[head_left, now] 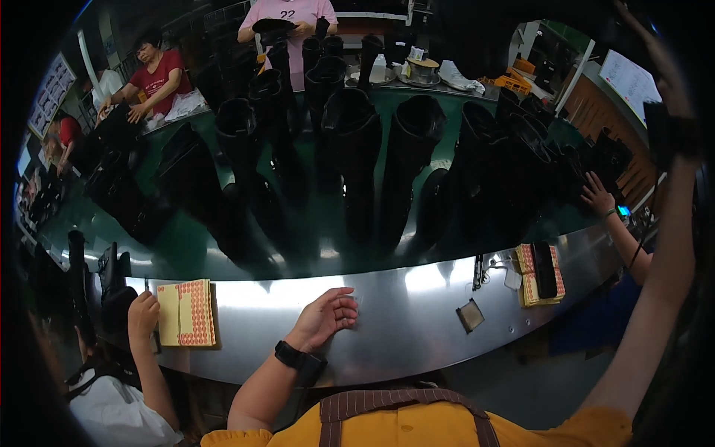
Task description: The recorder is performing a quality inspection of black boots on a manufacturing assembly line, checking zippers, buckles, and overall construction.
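Left hand (325, 316) at frame centre, fingers curled loosely, empty, rested on steel counter (402, 328); right hand (674, 112) raised upper right, grip indiscernible; boots (357, 149) beyond could be toppled by a careless reach.

A sheet of orange round stickers (195, 313) lies on the steel counter (417, 328), left. A second sticker stack (530, 277) sits right, beside a small dark square pad (471, 316). Tall black boots (357, 164) crowd the green belt (186, 246) behind.
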`<state>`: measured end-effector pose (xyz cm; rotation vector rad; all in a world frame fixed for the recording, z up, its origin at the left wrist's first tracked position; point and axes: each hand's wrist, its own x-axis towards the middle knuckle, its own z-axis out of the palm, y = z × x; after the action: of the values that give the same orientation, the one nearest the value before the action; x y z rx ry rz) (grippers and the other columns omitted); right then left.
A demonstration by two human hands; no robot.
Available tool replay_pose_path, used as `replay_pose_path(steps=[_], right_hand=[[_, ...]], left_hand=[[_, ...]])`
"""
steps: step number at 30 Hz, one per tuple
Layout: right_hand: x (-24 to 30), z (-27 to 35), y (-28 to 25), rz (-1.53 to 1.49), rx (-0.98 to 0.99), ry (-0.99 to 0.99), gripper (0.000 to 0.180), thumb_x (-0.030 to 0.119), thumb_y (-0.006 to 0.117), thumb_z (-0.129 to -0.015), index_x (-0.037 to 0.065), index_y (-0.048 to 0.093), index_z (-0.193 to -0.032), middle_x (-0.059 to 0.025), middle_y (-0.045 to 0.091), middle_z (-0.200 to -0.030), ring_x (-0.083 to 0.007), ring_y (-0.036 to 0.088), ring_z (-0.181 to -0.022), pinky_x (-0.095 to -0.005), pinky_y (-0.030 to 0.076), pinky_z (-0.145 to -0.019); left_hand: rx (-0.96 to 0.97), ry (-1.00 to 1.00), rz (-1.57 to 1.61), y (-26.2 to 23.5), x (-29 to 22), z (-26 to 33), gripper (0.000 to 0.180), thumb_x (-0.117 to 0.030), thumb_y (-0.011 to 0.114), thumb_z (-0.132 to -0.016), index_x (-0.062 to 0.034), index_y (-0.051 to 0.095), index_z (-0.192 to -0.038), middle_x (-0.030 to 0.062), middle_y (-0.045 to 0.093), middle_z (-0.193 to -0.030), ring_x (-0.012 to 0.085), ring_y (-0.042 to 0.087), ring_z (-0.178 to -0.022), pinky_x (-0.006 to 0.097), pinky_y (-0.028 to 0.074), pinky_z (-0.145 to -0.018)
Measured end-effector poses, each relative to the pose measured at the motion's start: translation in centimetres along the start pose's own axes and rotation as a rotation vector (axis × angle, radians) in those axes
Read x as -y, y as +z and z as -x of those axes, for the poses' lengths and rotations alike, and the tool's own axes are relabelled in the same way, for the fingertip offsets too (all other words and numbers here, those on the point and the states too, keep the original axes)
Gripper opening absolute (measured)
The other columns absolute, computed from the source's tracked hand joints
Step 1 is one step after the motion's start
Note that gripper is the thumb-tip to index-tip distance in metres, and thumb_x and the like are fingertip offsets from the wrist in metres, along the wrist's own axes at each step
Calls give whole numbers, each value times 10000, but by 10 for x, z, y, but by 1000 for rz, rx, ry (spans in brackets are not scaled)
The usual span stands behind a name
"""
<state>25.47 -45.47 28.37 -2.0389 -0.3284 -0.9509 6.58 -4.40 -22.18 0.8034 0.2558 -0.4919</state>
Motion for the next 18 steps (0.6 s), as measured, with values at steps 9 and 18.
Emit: replay_pose_path(steps=[9,18], right_hand=[[-194,-157,325,406,235,148,552,402,823,-749,-118,695,-883,-208,723,-915,-277,731,-800,-364,570,-694],[-335,-106,524,885,696,138,430,291,576,-822,-55,698,-1047,-277,670,-1118,-406,644,-1093,-471,507,-932]], left_hand=[[-30,-223,282,-12,-17,-10,368,-268,411,-1047,17,542,-1241,189,669,-1011,287,670,-935,399,530,-873],[-471,-111,-166,-1,-50,-22,277,-215,492,-1038,5,572,-1185,91,677,-970,166,664,-874,289,544,-787]])
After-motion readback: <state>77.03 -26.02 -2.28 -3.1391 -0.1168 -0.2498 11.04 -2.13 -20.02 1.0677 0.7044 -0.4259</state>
